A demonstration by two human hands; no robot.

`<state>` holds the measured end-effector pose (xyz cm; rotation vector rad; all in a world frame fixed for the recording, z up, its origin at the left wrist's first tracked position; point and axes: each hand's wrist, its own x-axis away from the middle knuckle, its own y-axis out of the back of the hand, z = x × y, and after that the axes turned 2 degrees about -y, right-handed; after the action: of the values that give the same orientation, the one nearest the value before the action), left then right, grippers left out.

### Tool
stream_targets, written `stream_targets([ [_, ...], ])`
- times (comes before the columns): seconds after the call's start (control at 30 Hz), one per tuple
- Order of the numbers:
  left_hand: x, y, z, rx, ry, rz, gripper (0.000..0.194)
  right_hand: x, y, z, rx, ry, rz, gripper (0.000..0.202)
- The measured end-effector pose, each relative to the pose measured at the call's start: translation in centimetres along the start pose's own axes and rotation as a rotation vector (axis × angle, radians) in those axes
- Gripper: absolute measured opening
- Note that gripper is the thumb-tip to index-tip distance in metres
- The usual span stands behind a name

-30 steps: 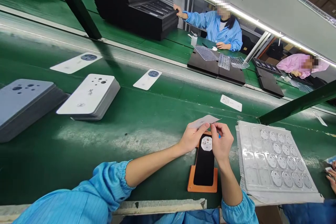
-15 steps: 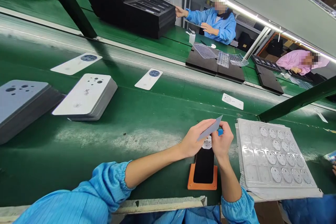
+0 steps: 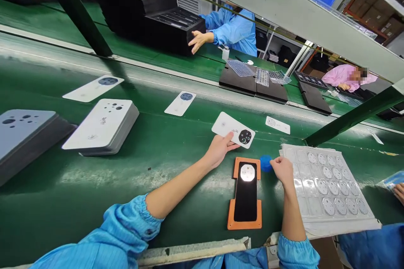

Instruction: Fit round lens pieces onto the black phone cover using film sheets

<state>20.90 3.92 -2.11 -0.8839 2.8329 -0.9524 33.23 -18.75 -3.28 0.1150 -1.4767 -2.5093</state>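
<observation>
White panel point(image 3: 227, 123) pinched by left fingers point(image 3: 227, 138); right fingers point(image 3: 275, 162) pinch blue film point(image 3: 265, 163), seemingly; discs point(image 3: 328, 206) part-fill tray point(image 3: 302, 207).

Room lies between the green tabletop's point(image 3: 47, 214) near edge and the white rectangular panel stack point(image 3: 101, 128); rightward, the bare left forearm point(image 3: 179, 183) blocks it. Clearance past the slanted dark-green metal post point(image 3: 356, 115) is uncertain.

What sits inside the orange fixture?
A black slab lies in the orange fixture, with a silvery disc near its far end. What lies beneath them is covered.
</observation>
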Motion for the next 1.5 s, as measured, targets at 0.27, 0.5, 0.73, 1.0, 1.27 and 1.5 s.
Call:
stream_targets([
  [0.27,2.7,-0.5,-2.8,-0.489,-0.187,0.295,0.035,3.9,3.9,-0.2,-0.045,0.215,-0.096,0.023],
  [0.5,7.1,0.4,0.9,-1.415,-0.816,0.82,0.041,7.2,2.6,0.0,0.047,1.058,-0.066,0.041],
  [0.73,7.7,2.0,3.4,-1.702,-0.982,0.827,0.037,7.2,-0.5,-2.4,0.2,1.158,-0.148,0.038],
  [1.0,7.2,2.0,2.7,-1.821,-0.843,0.849,0.031,6.2,-0.8,-2.6,0.209,1.229,-0.135,0.036],
  [1.27,7.6,2.3,2.8,-1.887,-0.754,0.863,0.048,6.4,-1.4,-1.9,0.461,1.288,-0.089,0.036],
  [1.5,8.5,2.7,4.1,-1.906,-0.811,0.836,0.049,6.3,-1.2,-1.4,0.544,1.377,-0.083,0.037],
])
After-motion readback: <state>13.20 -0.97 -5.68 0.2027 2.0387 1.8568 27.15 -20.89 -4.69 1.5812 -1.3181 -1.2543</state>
